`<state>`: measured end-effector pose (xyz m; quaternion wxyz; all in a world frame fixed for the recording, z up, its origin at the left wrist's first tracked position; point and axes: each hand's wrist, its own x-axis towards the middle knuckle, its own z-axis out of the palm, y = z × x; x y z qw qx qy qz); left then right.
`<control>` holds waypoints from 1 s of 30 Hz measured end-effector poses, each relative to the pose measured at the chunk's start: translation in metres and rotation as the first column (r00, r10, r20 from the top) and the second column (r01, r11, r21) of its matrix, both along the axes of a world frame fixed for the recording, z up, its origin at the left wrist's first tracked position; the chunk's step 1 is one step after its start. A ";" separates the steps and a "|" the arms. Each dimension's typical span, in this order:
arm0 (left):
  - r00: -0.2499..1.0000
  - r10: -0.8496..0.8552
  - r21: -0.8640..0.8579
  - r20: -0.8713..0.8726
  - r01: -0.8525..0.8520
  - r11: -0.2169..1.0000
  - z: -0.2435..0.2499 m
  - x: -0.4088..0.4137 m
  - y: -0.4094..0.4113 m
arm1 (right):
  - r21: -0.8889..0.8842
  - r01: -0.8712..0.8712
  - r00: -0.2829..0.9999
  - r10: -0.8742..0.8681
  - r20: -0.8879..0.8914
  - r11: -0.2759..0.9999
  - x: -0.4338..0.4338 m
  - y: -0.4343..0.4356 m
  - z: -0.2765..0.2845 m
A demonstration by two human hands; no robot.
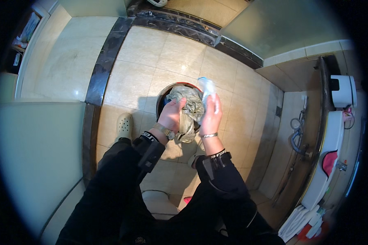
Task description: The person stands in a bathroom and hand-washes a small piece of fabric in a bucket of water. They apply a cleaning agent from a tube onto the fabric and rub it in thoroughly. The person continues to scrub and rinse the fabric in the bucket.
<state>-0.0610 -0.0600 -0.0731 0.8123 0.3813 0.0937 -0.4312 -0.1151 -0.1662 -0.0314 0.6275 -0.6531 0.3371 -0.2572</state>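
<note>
Crumpled greenish-grey cloth (pixel 190 102) is bunched up over a round bucket (pixel 160 102) with a red patch on its rim. My left hand (pixel 171 114) grips the cloth from the left, thumb on top, a watch on the wrist. My right hand (pixel 211 116), with a bracelet, holds a whitish translucent plastic item (pixel 208 87) with a blue tip, against the cloth's right side; the item is blurred, so its kind cannot be told. One end of the cloth hangs over the bucket's near side. Something blue shows inside the bucket, mostly hidden by the cloth.
The bucket stands on a tiled floor (pixel 184 58) between my feet in pale clogs (pixel 124 125). Dark stone sills (pixel 101 65) edge the floor. Frosted glass panels stand left and upper right. On the right are a white washbasin (pixel 325 137), pipes and folded white towels (pixel 297 219).
</note>
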 end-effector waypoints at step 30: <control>0.999 0.023 -0.098 -0.032 -0.026 0.995 0.014 -0.002 -0.002 | 0.438 -0.057 0.990 0.109 -0.094 0.897 0.006 -0.023 -0.033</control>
